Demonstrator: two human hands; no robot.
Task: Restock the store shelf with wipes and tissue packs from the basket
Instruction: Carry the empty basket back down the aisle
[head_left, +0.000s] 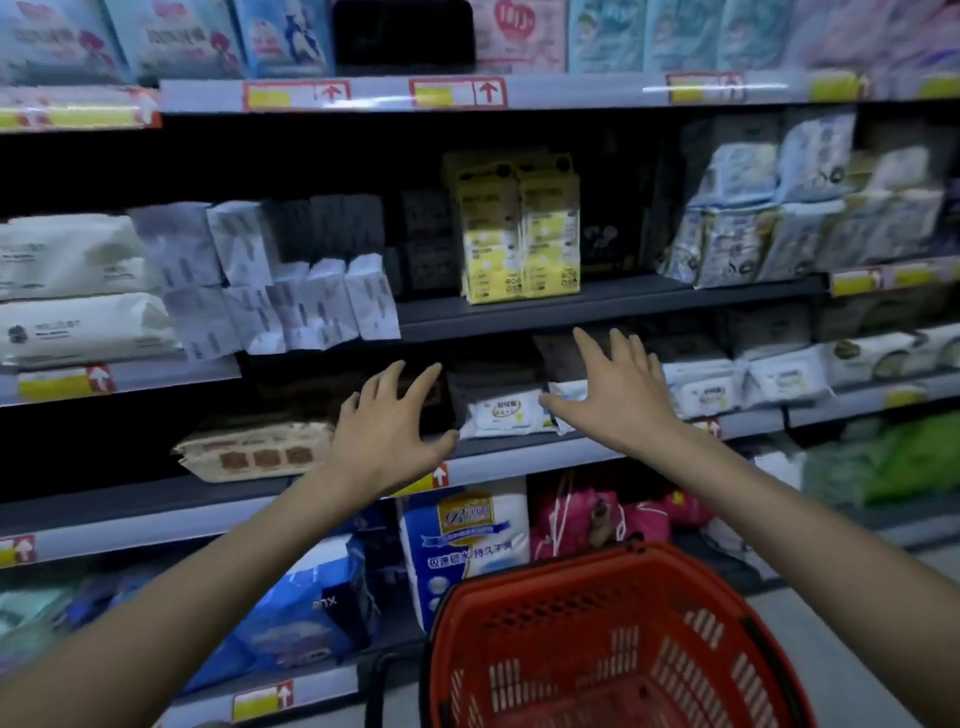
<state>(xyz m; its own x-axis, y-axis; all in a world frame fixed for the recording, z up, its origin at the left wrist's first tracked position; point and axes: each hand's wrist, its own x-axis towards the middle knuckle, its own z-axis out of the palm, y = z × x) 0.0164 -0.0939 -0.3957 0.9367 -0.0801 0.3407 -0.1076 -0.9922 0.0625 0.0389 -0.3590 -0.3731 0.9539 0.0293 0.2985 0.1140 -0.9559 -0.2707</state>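
Both my hands are stretched out in front of the middle shelf (519, 460), fingers spread and holding nothing. My left hand (392, 428) hovers left of a white wipes pack (501, 413) that lies on that shelf. My right hand (618, 392) is just right of the pack, its thumb close to a second white pack (569, 392) partly hidden behind it. The red basket (613, 644) stands low at the right, below my right arm; the part of its inside that shows holds no packs.
A beige wipes pack (254, 452) lies left on the same shelf, and more white packs (737, 387) to the right. The shelf above holds yellow packs (522, 239) and white tissue packs (291, 291). Large bags fill the bottom shelf.
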